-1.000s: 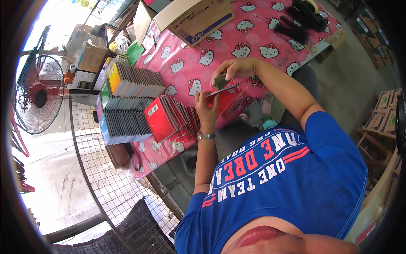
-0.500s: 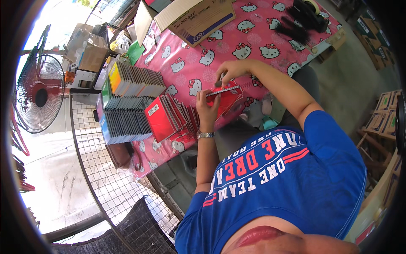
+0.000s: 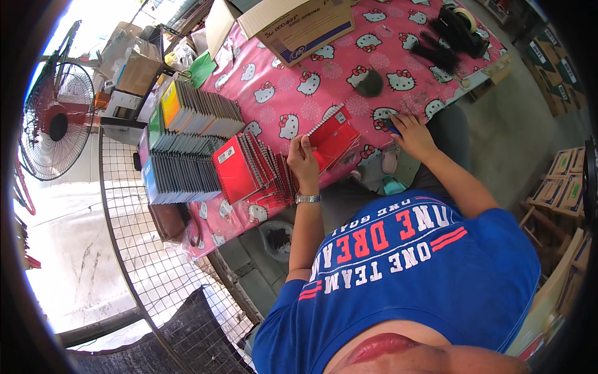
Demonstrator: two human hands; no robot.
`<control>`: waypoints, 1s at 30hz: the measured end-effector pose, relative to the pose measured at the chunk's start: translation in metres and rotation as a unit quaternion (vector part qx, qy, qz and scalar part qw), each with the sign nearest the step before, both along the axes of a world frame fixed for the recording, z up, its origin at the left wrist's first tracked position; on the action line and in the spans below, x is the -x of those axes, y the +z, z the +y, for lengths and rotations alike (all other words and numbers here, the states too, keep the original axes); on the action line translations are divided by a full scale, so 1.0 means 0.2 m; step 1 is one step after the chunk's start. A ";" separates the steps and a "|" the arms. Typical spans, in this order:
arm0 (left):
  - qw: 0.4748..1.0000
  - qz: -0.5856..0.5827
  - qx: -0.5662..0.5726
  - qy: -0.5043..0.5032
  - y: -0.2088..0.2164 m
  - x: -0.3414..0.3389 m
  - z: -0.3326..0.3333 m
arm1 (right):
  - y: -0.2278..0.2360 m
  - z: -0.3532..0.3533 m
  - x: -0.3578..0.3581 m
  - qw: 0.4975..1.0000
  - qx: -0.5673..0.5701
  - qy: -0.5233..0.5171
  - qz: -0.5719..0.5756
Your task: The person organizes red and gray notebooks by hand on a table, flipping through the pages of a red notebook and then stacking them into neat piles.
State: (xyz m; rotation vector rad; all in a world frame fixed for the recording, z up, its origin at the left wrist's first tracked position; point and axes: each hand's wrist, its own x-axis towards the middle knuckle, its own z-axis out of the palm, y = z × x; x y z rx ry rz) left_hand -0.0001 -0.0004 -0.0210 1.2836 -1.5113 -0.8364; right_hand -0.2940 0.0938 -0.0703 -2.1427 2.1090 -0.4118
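Head view: at the frame's centre, the left hand pinches the left edge of a red notebook between its fingers. Right of centre, the right hand rests its fingers over a small blue object on the pink tablecloth; whether they grip it, I cannot tell

We look down from the head of the person. The shirt is close below us. We face the left hand and right hand, a bit farther off, and the desk past them. We see wide and round, from the fan to the boxes.
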 end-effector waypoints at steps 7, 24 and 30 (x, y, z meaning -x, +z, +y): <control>0.988 -0.100 0.121 -0.007 -0.08 -0.05 -0.04 | 0.39 -0.10 -0.34 0.951 0.148 0.100 -0.251; 0.998 0.043 0.051 -0.018 -0.08 -0.01 0.01 | 0.46 -0.21 -0.64 0.948 0.113 0.185 -0.232; 0.982 -0.098 0.157 0.028 0.03 -0.05 0.04 | 0.45 -0.22 -0.55 0.694 -0.267 0.098 -0.661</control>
